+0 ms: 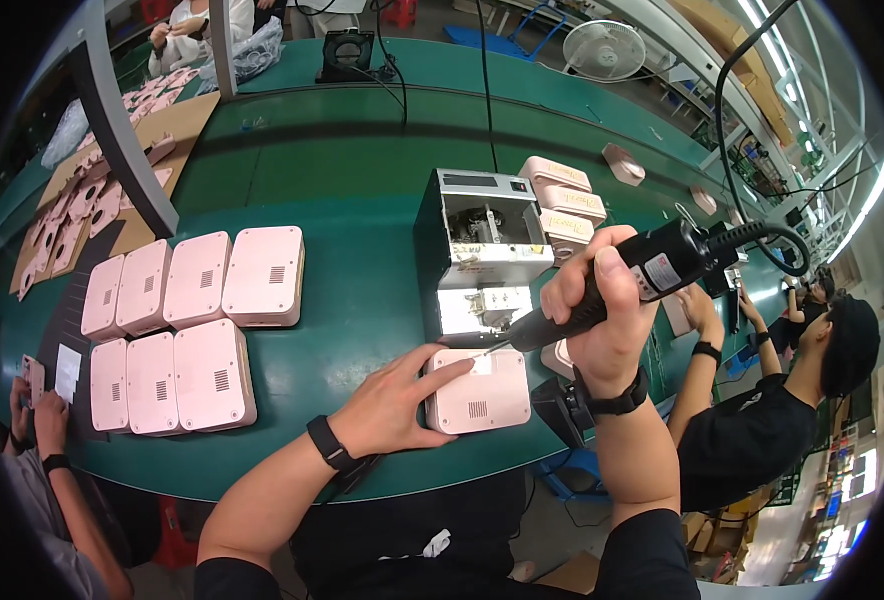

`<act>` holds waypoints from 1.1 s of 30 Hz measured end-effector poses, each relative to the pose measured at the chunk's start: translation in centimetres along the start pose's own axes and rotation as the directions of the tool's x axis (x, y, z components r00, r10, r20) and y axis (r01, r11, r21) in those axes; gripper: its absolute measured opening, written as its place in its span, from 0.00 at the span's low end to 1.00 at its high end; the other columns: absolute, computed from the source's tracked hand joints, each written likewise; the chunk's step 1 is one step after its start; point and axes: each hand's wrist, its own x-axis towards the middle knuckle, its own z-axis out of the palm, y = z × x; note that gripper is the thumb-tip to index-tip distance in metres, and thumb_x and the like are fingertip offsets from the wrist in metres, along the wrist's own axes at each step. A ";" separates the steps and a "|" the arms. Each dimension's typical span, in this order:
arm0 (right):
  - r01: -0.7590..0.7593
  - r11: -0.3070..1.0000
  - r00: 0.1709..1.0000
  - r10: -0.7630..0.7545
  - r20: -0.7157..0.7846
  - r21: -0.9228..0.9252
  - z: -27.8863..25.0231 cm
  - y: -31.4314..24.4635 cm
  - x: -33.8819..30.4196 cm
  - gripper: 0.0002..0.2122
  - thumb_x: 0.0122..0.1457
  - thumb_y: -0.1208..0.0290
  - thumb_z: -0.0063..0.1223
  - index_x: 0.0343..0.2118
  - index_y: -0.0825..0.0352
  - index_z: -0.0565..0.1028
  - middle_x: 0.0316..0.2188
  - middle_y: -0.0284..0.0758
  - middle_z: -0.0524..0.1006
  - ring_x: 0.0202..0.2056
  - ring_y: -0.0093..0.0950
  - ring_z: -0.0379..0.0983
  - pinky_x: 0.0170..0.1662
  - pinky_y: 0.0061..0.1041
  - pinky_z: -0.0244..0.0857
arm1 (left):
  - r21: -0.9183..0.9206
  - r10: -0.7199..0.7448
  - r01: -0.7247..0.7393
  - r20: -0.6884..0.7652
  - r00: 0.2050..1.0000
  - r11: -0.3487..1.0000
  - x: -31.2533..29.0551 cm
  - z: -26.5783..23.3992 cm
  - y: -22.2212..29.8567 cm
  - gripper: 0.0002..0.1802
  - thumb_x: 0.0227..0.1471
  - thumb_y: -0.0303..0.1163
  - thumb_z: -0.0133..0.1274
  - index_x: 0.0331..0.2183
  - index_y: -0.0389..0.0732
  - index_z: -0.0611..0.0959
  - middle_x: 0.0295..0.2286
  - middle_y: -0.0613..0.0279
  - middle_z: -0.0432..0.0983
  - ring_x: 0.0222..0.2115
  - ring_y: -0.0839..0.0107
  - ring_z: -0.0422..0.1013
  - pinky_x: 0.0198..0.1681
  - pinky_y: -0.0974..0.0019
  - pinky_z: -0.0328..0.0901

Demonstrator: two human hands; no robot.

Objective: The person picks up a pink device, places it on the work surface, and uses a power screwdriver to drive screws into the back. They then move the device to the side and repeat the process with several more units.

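A pale pink plastic housing [497, 400] lies flat on the green bench in front of me, with a small slotted grille and corner holes. My left hand [387, 400] grips its left side, thumb along the near edge and index finger across the top. In my right hand [612, 320] is a black corded electric screwdriver [652, 265], fingers wrapped round its body. It tilts down to the left, and its thin bit reaches the housing's far edge; whether the tip touches a screw is too small to tell. Just behind the housing stands a silver and black screw feeder [482, 240].
Several pink housings [262, 275] stand in two rows at left. More pink pieces [567, 200] are stacked right of the feeder. The screwdriver's cable [727, 120] loops overhead. Co-workers sit at both sides, one in a black cap [852, 345]. Flat pink parts [87, 200] cover cardboard at far left.
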 end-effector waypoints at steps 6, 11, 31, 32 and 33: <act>0.008 1.000 1.000 -0.008 -0.005 -0.030 0.1 0.7 -0.5 0.08 0.63 0.66 0.45 0.38 0.64 0.65 0.17 0.33 0.67 0.16 0.24 0.63 0.23 0.27 0.60 | -0.032 -0.007 0.007 0.003 1.000 0.999 0.2 0.0 -0.1 0.50 0.34 0.42 0.70 0.61 0.55 0.68 0.55 0.52 0.62 0.54 0.50 0.66 0.55 0.53 0.65; -0.012 1.000 0.999 0.013 -0.035 0.015 0.1 0.9 -0.8 0.08 0.63 0.65 0.44 0.39 0.64 0.64 0.17 0.33 0.66 0.16 0.24 0.62 0.23 0.27 0.60 | -0.012 -0.001 0.001 -0.030 1.000 1.000 0.1 0.0 0.0 0.48 0.33 0.40 0.70 0.59 0.55 0.71 0.54 0.53 0.64 0.52 0.51 0.68 0.53 0.53 0.67; -0.008 1.000 0.999 0.008 -0.036 0.012 -0.2 2.2 -1.3 0.09 0.63 0.63 0.45 0.38 0.64 0.64 0.17 0.32 0.66 0.16 0.24 0.62 0.24 0.27 0.61 | -0.009 0.001 -0.001 -0.020 1.000 1.000 0.3 -0.1 0.0 0.49 0.32 0.40 0.71 0.59 0.54 0.70 0.53 0.53 0.64 0.52 0.52 0.68 0.53 0.53 0.67; -0.005 1.000 0.999 0.006 -0.035 0.011 -0.3 2.2 -1.4 0.09 0.63 0.63 0.45 0.38 0.64 0.64 0.17 0.32 0.66 0.16 0.24 0.62 0.24 0.27 0.61 | 0.000 0.007 -0.007 -0.025 1.000 1.000 0.2 0.0 -0.1 0.49 0.32 0.40 0.71 0.59 0.54 0.70 0.53 0.53 0.64 0.52 0.52 0.68 0.53 0.53 0.67; -0.005 1.000 1.000 0.005 -0.029 0.014 -0.4 2.2 -1.5 0.10 0.63 0.63 0.45 0.38 0.64 0.64 0.17 0.32 0.66 0.17 0.24 0.62 0.24 0.27 0.61 | 0.009 0.014 -0.014 -0.031 0.999 1.000 0.2 0.0 -0.1 0.49 0.32 0.40 0.71 0.59 0.53 0.70 0.53 0.53 0.64 0.52 0.52 0.68 0.53 0.53 0.67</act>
